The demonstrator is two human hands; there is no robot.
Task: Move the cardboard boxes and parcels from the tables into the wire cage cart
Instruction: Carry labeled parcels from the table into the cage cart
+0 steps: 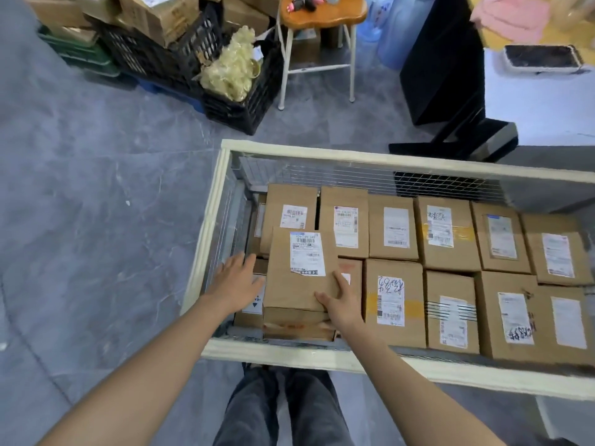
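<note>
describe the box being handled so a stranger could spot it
Find the wire cage cart with the cream frame. At its near left corner, one cardboard box lies on top of the packed layer, held by the right hand. It alone sits raised, overlapping its neighbours.

A wood-topped stool (323, 14) on white legs stands beside a black plastic crate (244, 107) holding a pale yellow bundle (230, 69), on grey marbled floor (96, 188).
</note>
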